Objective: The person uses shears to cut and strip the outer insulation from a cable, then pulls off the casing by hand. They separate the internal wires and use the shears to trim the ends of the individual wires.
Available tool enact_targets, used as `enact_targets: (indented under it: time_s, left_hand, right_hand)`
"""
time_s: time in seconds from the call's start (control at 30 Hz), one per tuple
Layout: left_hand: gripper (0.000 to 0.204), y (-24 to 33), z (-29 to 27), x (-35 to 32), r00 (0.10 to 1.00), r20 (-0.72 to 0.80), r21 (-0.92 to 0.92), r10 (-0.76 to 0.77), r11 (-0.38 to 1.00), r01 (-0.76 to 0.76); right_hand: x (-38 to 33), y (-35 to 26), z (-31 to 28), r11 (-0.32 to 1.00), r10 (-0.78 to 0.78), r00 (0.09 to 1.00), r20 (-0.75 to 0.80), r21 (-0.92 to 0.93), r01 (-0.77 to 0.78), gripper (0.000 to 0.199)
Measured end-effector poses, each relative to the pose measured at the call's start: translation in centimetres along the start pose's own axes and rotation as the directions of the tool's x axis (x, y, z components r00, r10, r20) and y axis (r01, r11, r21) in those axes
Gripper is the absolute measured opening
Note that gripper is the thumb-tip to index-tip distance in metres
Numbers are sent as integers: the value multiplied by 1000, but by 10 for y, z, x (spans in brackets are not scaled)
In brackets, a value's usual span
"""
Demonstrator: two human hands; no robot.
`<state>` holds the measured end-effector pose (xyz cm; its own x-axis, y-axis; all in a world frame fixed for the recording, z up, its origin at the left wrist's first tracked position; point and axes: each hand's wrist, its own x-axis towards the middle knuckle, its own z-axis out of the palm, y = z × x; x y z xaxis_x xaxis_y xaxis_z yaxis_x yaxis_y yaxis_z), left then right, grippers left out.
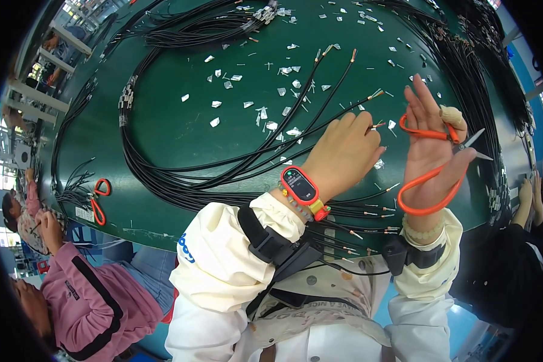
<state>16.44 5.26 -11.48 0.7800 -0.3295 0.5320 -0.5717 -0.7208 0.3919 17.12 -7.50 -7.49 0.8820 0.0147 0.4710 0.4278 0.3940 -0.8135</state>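
My left hand (342, 148), wearing a red-cased watch, is closed around a black cable near its stripped end. Thin coloured wires (377, 125) poke out past the fingertips. My right hand (425, 145) is turned palm up with several fingers stretched out and a beige cover on one fingertip. It holds orange-handled scissors (430, 190), the handle loops around the hand and the blades parted, pointing right. Just beyond my left hand, another black cable (359, 101) ends in bare coloured wires. More stripped cable ends (368, 212) fan out below my hands.
White foil scraps (216, 104) litter the green table (181, 139). A black cable bundle (205, 33) lies at the back, with others along the right edge (464, 72). Another pair of orange-handled scissors (99, 202) rests at left. A person in pink (96, 295) sits left; another person's hands (531, 199) show right.
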Motion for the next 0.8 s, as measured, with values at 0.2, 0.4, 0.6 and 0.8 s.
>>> enact_targets:
  time_s: [0.2, 0.4, 0.6, 0.8]
  left_hand:
    - [15, -1, -1, 0, 998, -54, -74, -13, 997, 9]
    - [27, 3, -37, 4, 986, -129, -73, 108, 990, -118]
    - [29, 22, -53, -6, 953, 295, -251, 63, 968, 14]
    - [21, 18, -42, -13, 924, 316, -516, -215, 779, 357]
  right_hand:
    - [6, 5, -5, 991, -128, 992, -17, -47, 127, 43]
    - [18, 0, -25, 964, -103, 994, -36, -251, 91, 27]
    - [13, -5, -16, 954, -60, 996, -68, -298, 37, 8]
    - [8, -1, -14, 950, 68, 996, 62, -309, -46, 20]
